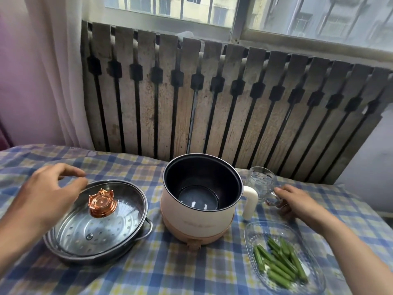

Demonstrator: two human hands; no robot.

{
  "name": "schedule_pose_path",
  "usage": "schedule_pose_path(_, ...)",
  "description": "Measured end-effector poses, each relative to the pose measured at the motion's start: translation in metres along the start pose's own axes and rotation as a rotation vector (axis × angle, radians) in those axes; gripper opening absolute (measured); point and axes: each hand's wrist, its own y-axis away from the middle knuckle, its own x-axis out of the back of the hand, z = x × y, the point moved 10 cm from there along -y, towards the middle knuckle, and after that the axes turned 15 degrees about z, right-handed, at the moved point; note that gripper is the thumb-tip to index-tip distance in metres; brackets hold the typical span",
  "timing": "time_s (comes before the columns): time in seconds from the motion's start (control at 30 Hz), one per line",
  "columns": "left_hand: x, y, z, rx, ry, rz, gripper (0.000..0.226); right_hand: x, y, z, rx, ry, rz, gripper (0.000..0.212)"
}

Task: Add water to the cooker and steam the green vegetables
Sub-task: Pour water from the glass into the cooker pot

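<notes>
One electric cooker [200, 201], centre of frame: cream body on a peach base, dark inner pot, lid off, white handle turned toward the right. The bottom of the pot shows a few glints; whether water lies in it cannot be told.

One metal steamer tray [136, 235], lower left, perforated floor, one side handle showing. Contents: none seen. One glass lid [110, 226] rests on top of it, with one copper-coloured crown knob [102, 203].

One clear glass mug [261, 181], right of centre, just behind the cooker's handle, standing upright. It appears to hold clear water, level hard to read.

One clear glass dish [255, 237], lower right. Contents: green vegetables [280, 262], cut stalks in a loose pile, roughly a dozen; exact count not readable.

One checked tablecloth [170, 267], blue, white and yellow, under all items.

Two hands. Left hand [47, 194], left of frame, hangs over the lid's far edge, fingers loosely spread and curled, gripping nothing. Right hand [297, 202], right of frame, has its fingers closed around the mug's handle.

One slatted wooden panel [212, 99] across the upper half; one window [234, 13] above it; one pale curtain [57, 60] at upper left.
</notes>
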Motion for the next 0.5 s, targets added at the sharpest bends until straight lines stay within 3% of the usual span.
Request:
schedule_pose_path(0.2,-0.019,-0.014,-0.047,0.013,0.007,0.002,0.021,-0.029,0.016,0.006,-0.194,-0.225,-0.275,0.051)
schedule_pose_path(0.37,-0.027,-0.014,-0.057,0.021,0.015,-0.001,0.024,-0.031,0.020,0.002,-0.257,-0.345,-0.261,0.056)
schedule_pose_path(0.5,-0.023,-0.010,-0.043,0.036,0.040,-0.014,0.028,-0.032,0.025,-0.014,-0.197,-0.453,-0.258,0.054)
